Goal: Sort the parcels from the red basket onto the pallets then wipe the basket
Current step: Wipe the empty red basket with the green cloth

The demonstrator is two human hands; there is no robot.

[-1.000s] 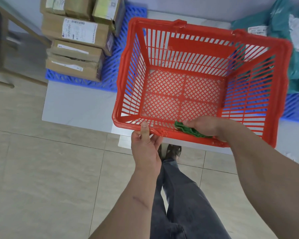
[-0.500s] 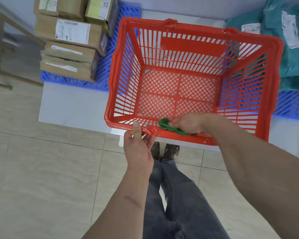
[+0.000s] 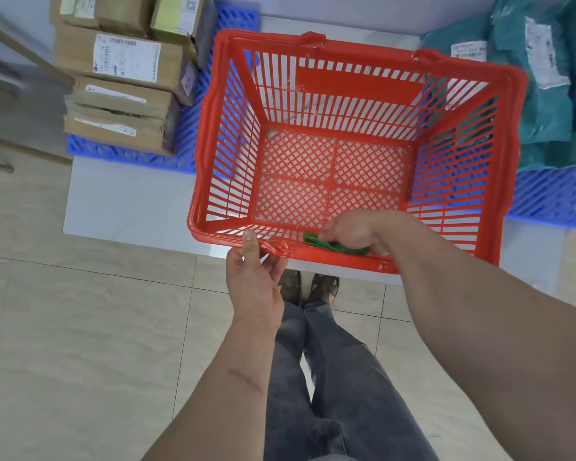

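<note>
The red basket (image 3: 509,134) is held up in front of me, tilted, with nothing inside it. My left hand (image 3: 255,284) grips its near rim, thumb on top of the edge. My right hand (image 3: 353,232) reaches inside and presses a green cloth (image 3: 333,245) against the inner face of the near wall. Cardboard parcels (image 3: 123,81) are stacked on a blue pallet (image 3: 193,128) at the left. Teal bag parcels (image 3: 552,81) lie on another blue pallet (image 3: 546,201) at the right.
A white platform (image 3: 127,201) carries both pallets above the beige tile floor (image 3: 80,327). A wooden frame (image 3: 0,94) stands at the far left. My legs and feet (image 3: 310,287) are directly below the basket.
The right hand with the green cloth has slid left along the near wall, then slightly back right. The left hand keeps its grip on the rim.
</note>
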